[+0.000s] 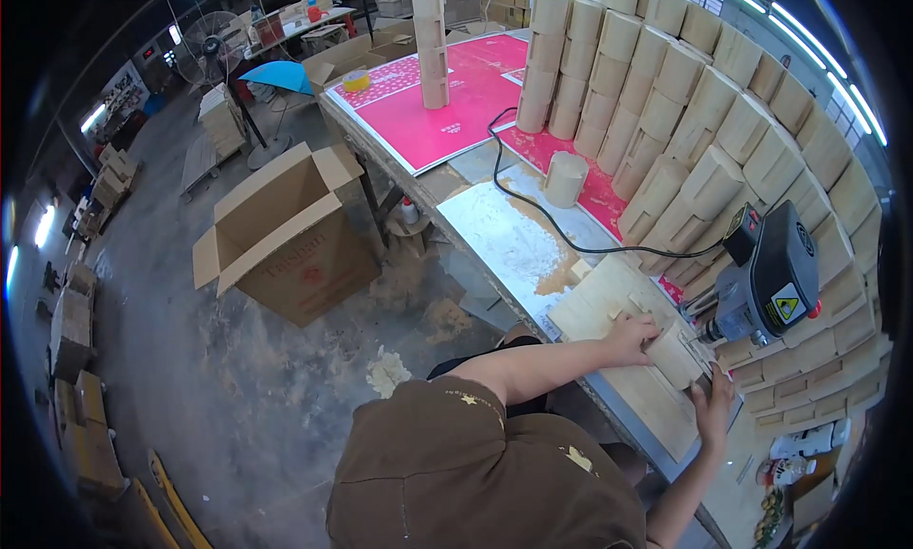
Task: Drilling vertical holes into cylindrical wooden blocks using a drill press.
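Note:
A pale wooden cylinder [673,357] lies on its side on a flat wooden board [594,307] at the bench's right. My left hand [631,340] grips its left end, fingers curled. At the other end my right hand [713,404] is closed against it, with part of the fingers hidden. Just beyond the cylinder stands a grey and black drill press [775,273], its chuck [709,330] close to the wood. Whether the bit touches it I cannot tell.
Stacked wooden cylinders [656,102] wall in the bench's far and right sides. One cylinder [566,179] stands alone beside a black cable [561,228]. Wood dust covers a white sheet [499,231]. An open cardboard box [304,254] sits on the floor at left, near a fan [214,47].

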{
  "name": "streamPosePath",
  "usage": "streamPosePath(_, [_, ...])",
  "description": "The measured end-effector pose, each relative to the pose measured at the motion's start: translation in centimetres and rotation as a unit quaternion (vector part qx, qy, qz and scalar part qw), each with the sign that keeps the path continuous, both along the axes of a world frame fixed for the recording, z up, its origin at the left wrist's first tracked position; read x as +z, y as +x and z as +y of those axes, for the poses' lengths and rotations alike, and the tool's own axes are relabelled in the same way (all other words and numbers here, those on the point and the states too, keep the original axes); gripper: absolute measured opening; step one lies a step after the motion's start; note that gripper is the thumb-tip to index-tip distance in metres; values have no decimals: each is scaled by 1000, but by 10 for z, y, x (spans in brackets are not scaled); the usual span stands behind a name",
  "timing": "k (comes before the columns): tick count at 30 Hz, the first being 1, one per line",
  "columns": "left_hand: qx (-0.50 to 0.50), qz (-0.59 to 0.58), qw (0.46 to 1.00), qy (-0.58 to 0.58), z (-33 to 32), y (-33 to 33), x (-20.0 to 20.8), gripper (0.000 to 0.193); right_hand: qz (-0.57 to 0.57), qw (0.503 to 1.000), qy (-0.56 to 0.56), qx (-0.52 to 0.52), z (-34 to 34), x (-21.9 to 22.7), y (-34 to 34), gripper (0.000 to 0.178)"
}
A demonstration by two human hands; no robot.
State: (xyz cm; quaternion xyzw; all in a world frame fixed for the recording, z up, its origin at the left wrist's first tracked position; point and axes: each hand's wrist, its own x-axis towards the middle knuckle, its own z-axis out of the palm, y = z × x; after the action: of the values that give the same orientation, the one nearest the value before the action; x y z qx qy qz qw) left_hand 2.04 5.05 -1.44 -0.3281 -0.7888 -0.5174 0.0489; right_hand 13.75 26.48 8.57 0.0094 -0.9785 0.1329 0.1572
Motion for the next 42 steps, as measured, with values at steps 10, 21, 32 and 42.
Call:
streamPosePath(10, [18, 23, 1000, -12, -123, -7, 46, 36, 66, 997, 32, -39, 10, -35, 46, 37])
streamPosePath(21, [66, -467, 876, 97, -110, 9, 84, 38, 79, 996, -10, -29, -39, -9, 33, 31])
streamPosePath(32, [-49, -441, 892, 84, -48, 32, 67, 41, 78, 996, -18, -46, -41, -13, 37, 30])
streamPosePath(42, [-42, 24, 999, 13, -48, 66, 42, 65, 144, 979, -52, -138, -41, -29, 36, 42])
